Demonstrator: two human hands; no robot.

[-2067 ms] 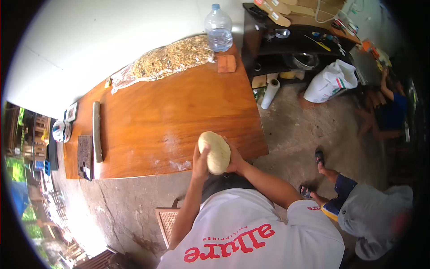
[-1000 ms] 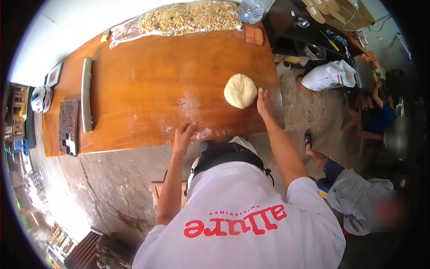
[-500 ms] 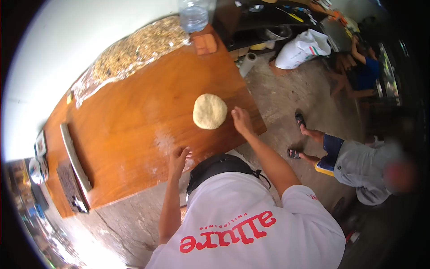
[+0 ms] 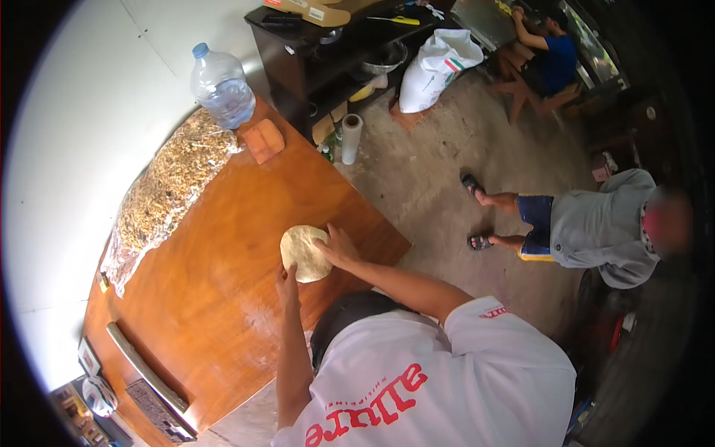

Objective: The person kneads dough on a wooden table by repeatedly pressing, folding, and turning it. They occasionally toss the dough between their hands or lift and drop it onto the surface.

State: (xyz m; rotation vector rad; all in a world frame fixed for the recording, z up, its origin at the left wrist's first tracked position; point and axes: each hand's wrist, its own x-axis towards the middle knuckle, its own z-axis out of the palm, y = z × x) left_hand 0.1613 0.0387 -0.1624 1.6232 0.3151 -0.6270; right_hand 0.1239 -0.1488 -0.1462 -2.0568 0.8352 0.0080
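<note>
A round, flat piece of pale dough lies on the brown wooden table, near the edge closest to me. My left hand holds its lower left edge, with fingertips against the dough. At the upper right edge, my right hand has its thumb over the dough and its other fingers along the rim. Both hands are closed on the dough. What the fingers do beneath it is hidden.
Plastic-covered brown material, a water bottle and an orange-brown block sit at the table's far side. A long bar lies lower left. A person stands at right; another person sits farther back.
Both hands have moved onto the dough from apart and taken hold of its edges. The view has shifted, bringing more of the bottle and the seated person into sight.
</note>
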